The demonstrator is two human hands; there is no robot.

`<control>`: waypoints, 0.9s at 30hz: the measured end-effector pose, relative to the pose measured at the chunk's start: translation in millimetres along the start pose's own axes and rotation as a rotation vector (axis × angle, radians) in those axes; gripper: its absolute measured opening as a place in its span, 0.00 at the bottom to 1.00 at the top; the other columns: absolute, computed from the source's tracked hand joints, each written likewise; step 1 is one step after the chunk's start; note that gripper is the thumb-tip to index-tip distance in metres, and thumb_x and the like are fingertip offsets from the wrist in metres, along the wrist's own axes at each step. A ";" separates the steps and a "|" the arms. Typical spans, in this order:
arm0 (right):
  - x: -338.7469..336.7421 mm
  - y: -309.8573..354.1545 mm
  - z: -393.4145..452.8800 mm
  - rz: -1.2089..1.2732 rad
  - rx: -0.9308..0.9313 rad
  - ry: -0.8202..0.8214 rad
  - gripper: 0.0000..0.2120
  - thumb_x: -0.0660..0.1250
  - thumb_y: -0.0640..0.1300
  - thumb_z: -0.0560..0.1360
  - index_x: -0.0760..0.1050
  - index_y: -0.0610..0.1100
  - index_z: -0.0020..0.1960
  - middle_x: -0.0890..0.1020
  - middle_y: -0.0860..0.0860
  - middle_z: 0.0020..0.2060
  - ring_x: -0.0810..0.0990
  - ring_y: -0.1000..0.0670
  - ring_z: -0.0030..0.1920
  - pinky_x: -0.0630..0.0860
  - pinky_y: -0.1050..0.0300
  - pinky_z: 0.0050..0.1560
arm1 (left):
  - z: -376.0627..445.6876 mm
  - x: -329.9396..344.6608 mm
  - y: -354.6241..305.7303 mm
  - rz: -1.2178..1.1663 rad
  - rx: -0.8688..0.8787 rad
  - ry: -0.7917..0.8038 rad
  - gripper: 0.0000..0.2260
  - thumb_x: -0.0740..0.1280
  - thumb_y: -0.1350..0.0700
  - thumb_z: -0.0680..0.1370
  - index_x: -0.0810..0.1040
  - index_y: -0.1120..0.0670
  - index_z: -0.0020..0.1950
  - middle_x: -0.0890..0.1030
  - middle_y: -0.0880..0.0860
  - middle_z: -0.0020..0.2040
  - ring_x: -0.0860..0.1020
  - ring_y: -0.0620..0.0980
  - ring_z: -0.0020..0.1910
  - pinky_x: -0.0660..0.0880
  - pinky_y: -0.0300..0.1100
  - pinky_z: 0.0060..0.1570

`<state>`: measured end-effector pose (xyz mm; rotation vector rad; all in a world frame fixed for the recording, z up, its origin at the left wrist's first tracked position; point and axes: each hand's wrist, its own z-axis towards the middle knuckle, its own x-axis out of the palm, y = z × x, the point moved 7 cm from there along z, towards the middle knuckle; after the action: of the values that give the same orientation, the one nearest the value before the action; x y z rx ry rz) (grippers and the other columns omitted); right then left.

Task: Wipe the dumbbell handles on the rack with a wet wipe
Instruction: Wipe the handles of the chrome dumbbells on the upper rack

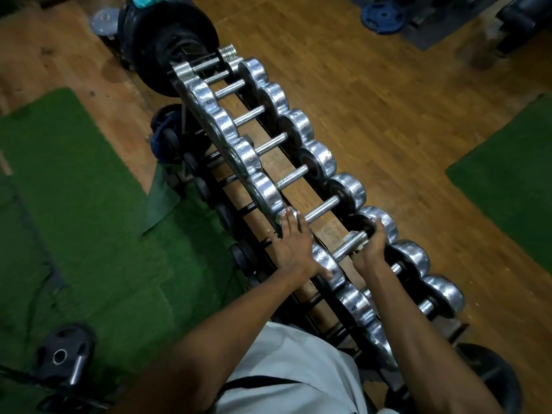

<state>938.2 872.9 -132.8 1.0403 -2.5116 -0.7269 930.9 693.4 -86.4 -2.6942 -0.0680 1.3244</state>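
A long rack (301,186) holds a row of several chrome dumbbells running from far left to near right. My right hand (369,246) grips the handle (348,245) of one dumbbell near its right head, with a white wet wipe (360,248) bunched between the palm and the bar. My left hand (294,249) lies flat with straight fingers on the left heads of that dumbbell and the one beyond it. Lower tiers with black dumbbells (239,258) show under the left side.
Green mats lie on the wooden floor at left (74,204) and right (507,174). A black weight plate (64,354) lies at lower left. Large black plates (173,40) stand at the rack's far end. A blue plate (382,14) sits at top right.
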 end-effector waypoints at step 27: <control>-40.2 -7.9 -21.6 -0.651 -0.156 -0.147 0.11 0.77 0.27 0.68 0.76 0.34 0.35 0.82 0.38 0.37 0.84 0.43 0.30 0.85 0.48 0.35 | -28.0 5.0 -18.6 0.037 -0.037 -0.117 0.61 0.75 0.30 0.68 0.45 0.63 0.83 0.42 0.65 0.83 0.43 0.63 0.83 0.51 0.65 0.79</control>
<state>980.2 890.1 -123.7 1.8232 -2.1659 -1.1840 956.5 709.4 -70.7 -2.6580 -0.0553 1.5054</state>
